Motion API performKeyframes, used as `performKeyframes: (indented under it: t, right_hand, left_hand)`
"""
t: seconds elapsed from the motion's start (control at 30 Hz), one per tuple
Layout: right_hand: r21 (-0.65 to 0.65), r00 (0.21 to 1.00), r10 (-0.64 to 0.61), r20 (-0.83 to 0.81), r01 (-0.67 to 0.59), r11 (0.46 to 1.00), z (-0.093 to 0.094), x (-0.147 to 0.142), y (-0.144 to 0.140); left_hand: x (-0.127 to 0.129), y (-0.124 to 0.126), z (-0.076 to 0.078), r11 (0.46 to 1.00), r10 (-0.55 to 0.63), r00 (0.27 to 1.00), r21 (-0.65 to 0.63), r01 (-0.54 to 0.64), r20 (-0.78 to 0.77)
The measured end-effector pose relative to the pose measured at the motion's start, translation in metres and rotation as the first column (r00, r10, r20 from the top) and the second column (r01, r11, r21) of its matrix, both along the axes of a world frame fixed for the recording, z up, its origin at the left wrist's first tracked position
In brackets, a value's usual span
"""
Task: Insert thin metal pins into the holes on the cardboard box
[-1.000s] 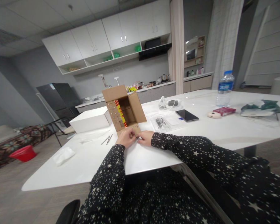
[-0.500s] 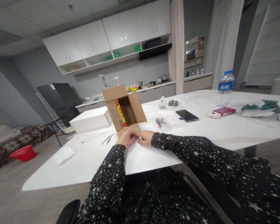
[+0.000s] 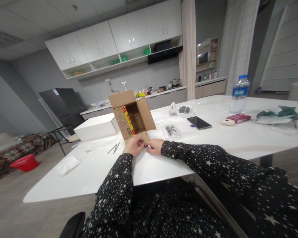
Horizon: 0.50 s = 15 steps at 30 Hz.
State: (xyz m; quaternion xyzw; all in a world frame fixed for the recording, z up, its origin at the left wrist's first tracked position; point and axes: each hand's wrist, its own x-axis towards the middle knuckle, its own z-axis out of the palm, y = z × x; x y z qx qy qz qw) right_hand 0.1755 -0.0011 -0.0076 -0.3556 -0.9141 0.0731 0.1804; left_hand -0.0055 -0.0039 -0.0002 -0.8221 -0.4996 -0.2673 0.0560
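An open cardboard box (image 3: 131, 114) stands on the white bench (image 3: 164, 158) with its mouth turned toward the person; its flaps are spread, the near bottom flap lying flat on the bench, and yellow-and-red printed packaging shows along the box's inner left wall. The left hand (image 3: 133, 146) rests at the front edge of that bottom flap, its fingers (image 3: 139, 141) curled down and pinched on the flap's edge or on something very small there; which one cannot be told at this size. The right hand (image 3: 154, 146) lies just beside it at 3 o'clock, touching the left hand's fingertips, its fingers bent low against the bench; whether it holds anything cannot be told. Both arms wear dark sleeves with a white star print. At 9 o'clock from the hands lie a few thin metal pins (image 3: 115, 148), and farther at 8 o'clock a crumpled white tissue (image 3: 67, 165). A closed white box (image 3: 96, 127) sits just left of the cardboard box, at 10 o'clock from the hands. At 2 o'clock lie a clear plastic bag (image 3: 175, 130) with small dark parts and a black phone (image 3: 199, 122). Well apart, at the far right, stand a water bottle (image 3: 239, 94), a small red box (image 3: 238, 117) and a dark green bundle (image 3: 278, 114).
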Motion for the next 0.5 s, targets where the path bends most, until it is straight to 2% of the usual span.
performKeyframes:
  t: [0.17, 0.3, 0.37, 0.5]
  right_hand:
    - [0.004, 0.999, -0.04, 0.013, 0.04, 0.999, -0.0013, -0.0011, 0.001]
    - [-0.006, 0.998, -0.053, 0.034, 0.053, 0.999, -0.0009, -0.0023, 0.0012]
    - [-0.007, 0.998, -0.056, 0.037, 0.057, 0.998, -0.0007, -0.0028, 0.0012]
    - [-0.005, 0.998, -0.057, 0.036, 0.057, 0.998, -0.0015, -0.003, 0.0017]
  left_hand:
    - [-0.0011, -0.0024, 0.0049, 0.966, 0.234, 0.971, 0.1, -0.238, 0.052]
    - [-0.0017, -0.0042, 0.0056, 0.907, 0.411, 0.909, 0.071, -0.415, 0.065]
    - [-0.0019, -0.0043, 0.005, 0.887, 0.458, 0.887, 0.043, -0.46, 0.049]
    - [-0.0025, -0.004, 0.0045, 0.886, 0.463, 0.886, 0.016, -0.463, 0.014]
